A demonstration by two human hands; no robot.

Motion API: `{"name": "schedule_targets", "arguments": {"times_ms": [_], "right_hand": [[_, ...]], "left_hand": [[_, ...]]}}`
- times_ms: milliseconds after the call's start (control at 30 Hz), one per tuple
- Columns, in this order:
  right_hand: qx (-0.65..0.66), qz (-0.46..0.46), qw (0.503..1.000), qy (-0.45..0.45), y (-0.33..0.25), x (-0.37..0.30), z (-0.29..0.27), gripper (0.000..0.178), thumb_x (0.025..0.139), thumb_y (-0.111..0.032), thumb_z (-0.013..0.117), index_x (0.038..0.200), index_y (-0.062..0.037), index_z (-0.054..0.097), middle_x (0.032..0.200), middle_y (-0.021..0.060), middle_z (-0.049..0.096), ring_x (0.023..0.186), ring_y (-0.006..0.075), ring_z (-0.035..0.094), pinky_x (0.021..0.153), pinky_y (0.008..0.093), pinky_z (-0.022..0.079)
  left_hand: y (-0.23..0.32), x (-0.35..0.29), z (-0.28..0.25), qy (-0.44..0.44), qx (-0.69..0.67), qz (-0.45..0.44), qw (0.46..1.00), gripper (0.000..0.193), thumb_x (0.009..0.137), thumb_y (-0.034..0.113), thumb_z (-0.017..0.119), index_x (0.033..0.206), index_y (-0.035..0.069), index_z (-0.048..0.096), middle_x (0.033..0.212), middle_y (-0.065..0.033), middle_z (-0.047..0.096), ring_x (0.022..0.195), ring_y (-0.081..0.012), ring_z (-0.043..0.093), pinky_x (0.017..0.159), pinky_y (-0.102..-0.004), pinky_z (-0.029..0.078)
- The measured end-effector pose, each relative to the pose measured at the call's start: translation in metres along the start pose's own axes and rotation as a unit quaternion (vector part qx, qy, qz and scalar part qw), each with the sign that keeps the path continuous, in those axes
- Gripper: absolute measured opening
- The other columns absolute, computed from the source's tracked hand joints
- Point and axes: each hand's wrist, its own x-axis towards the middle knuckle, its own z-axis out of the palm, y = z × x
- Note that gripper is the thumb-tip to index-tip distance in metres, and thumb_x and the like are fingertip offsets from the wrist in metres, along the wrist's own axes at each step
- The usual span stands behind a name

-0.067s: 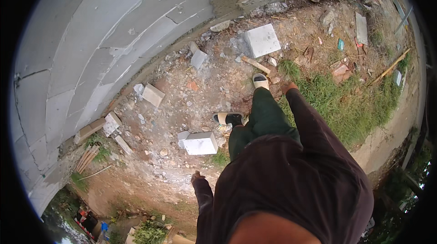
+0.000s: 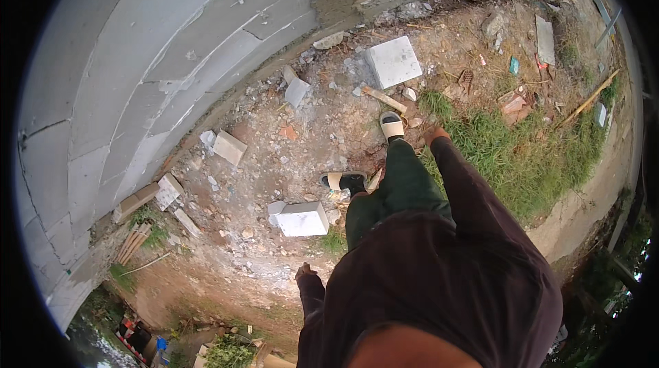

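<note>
My left hand [image 2: 305, 270] hangs beside my body over bare dirt, its fingers loosely apart and nothing seen in them. The nearest thing to it is a white block [image 2: 303, 219] lying on the ground in front of it. Over the edge of the grass [image 2: 518, 155] is my right hand [image 2: 436, 136], with its fingers too small and dark to make out. My feet, in light-strapped sandals [image 2: 392, 125], stand apart on the rubble. Close to the forward foot lies a short wooden piece [image 2: 384, 99], with a larger white block [image 2: 395, 62] beyond it.
A grey block wall [image 2: 158, 59] curves along the left and far side. Smaller blocks [image 2: 230, 147], broken pieces [image 2: 296, 92] and stones litter the dirt beside it. At the right lie a flat slab [image 2: 544, 40] and a long stick [image 2: 589, 99]. Bundled sticks [image 2: 133, 243] rest at the left.
My left hand has moved slightly down and to the right in the picture. The view has shifted a little; the blocks lie as before.
</note>
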Motion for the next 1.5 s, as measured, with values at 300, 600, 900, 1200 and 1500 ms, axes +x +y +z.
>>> {"name": "schedule_targets", "arguments": {"times_ms": [300,600,900,1200,1500], "right_hand": [[-0.137,-0.093,0.983,-0.075,-0.059,0.155,0.098,0.044,0.078,-0.032,0.056,0.116,-0.0111,0.051,0.112,0.0138,0.055,0.103,0.0324,0.052,0.085,0.0408,0.043],[-0.259,-0.127,0.954,0.085,-0.1,0.299,0.216,0.053,0.073,-0.024,0.057,0.121,-0.0062,0.042,0.122,0.012,0.046,0.115,0.0274,0.042,0.095,0.0388,0.035],[-0.208,-0.203,0.952,0.095,-0.15,0.175,0.139,0.057,0.064,-0.032,0.064,0.108,-0.0035,0.043,0.094,0.0211,0.061,0.09,0.0359,0.058,0.078,0.0429,0.045],[-0.104,-0.398,0.907,0.085,-0.121,-0.074,0.007,0.068,0.057,-0.031,0.076,0.108,0.0038,0.047,0.087,0.0205,0.06,0.083,0.0345,0.06,0.071,0.0391,0.047],[-0.266,-0.254,0.926,0.088,-0.3,-0.229,0.092,0.054,0.06,-0.026,0.067,0.105,0.0008,0.055,0.092,0.0217,0.061,0.088,0.0339,0.06,0.078,0.0412,0.047]], "left_hand": [[-0.057,-0.043,0.097,-0.091,0.282,0.067,0.953,0.039,0.084,0.037,0.047,0.084,0.0,0.059,0.063,-0.012,0.062,0.062,-0.0238,0.058,0.065,-0.0369,0.047],[-0.126,-0.111,0.138,-0.187,0.26,-0.272,0.907,0.035,0.086,0.033,0.042,0.087,0.005,0.061,0.076,-0.0128,0.062,0.071,-0.0249,0.06,0.072,-0.0367,0.046],[-0.145,-0.091,0.138,-0.179,0.243,-0.076,0.951,0.031,0.086,0.033,0.043,0.086,0.009,0.063,0.081,-0.0095,0.064,0.079,-0.025,0.06,0.076,-0.0374,0.046],[-0.148,-0.08,0.079,-0.168,0.17,-0.029,0.971,0.033,0.082,0.028,0.046,0.108,0.009,0.055,0.106,-0.0152,0.057,0.102,-0.0328,0.052,0.087,-0.0424,0.041],[-0.171,0.004,0.026,-0.057,-0.097,-0.282,0.953,0.039,0.091,0.027,0.026,0.118,0.009,0.049,0.119,-0.0166,0.051,0.114,-0.0326,0.045,0.096,-0.0431,0.034]]}}
